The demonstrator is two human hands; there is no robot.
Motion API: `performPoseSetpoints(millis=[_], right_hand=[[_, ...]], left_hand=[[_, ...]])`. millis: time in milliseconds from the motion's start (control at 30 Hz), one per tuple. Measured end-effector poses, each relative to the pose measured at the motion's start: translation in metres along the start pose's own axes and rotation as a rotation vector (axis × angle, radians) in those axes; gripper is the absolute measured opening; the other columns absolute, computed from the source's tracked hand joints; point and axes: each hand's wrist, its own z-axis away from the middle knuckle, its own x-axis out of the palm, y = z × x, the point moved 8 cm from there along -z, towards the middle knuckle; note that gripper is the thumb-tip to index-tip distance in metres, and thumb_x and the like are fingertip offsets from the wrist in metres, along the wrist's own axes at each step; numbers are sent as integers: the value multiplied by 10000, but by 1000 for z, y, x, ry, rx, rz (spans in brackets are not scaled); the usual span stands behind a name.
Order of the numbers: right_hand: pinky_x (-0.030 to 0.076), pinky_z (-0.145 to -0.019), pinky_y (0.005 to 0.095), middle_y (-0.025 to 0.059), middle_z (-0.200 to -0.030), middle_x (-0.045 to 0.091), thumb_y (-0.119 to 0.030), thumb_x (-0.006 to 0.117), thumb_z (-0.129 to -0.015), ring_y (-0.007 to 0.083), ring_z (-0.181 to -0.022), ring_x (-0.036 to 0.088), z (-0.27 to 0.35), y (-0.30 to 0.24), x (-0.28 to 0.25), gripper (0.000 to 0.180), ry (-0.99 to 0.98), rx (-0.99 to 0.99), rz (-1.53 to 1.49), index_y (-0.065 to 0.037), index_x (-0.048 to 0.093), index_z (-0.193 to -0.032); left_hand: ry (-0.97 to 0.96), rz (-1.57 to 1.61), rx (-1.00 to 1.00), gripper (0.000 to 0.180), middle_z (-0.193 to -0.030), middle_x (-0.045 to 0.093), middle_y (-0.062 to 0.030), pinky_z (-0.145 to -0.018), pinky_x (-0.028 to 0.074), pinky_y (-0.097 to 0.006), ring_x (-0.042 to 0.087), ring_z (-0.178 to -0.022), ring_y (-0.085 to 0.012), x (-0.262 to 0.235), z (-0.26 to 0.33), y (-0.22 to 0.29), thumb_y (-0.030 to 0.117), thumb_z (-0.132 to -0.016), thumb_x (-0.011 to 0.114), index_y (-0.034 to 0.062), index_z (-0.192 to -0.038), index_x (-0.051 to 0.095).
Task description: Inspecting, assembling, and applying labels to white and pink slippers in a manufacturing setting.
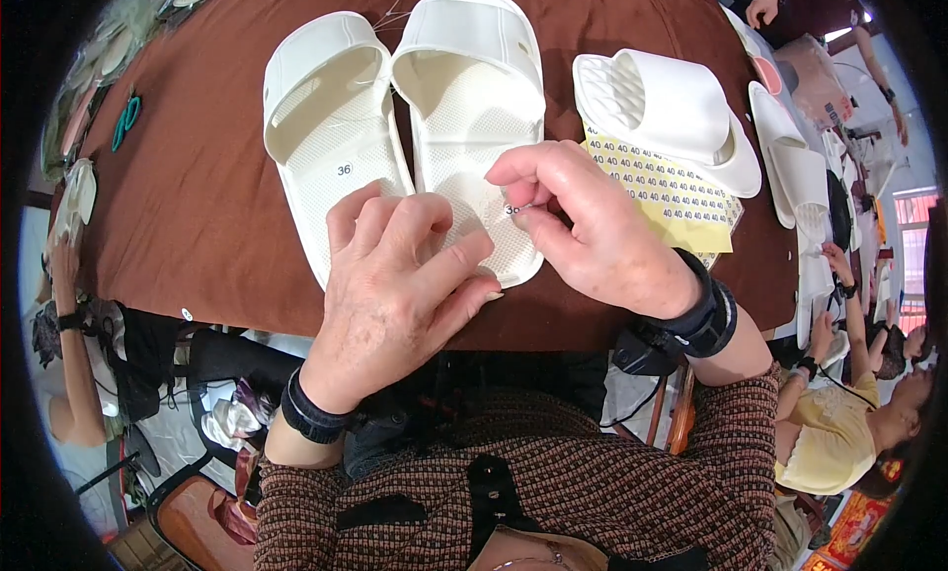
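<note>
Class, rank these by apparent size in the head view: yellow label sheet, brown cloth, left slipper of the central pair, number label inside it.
1. Brown cloth
2. Left slipper
3. Yellow label sheet, partly covered
4. Number label

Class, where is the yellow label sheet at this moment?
In the head view, right of centre, the yellow label sheet lies beside the right hand, partly beneath white slippers.

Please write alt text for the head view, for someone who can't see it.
A right hand pinches a small sticker over the right one of two white slippers side by side on a brown cloth; the left hand is over their heel ends. To the right, more slippers overlap a yellow sheet.
</note>
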Motion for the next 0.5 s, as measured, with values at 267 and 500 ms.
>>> performPoseSetpoints(millis=[267,500], right_hand=[[485,-783,376,107,-912,599,47,560,-862,272,-892,565,-3,1,-1,263,29,-15,19,-19,561,-1117],[482,-781,380,130,-939,595,46,543,-873,287,-897,567,-5,-5,1,259,-15,-23,103,-16,553,-1124]], left_hand=[[3,-8,-5,303,-961,544,-49,-975,400,-476,536,-889,-251,0,0,-1,289,-716,812,138,-952,699],[1,-9,-3,312,-962,548,-51,-981,399,-482,540,-890,-252,0,0,0,295,-709,816,140,-953,700]])
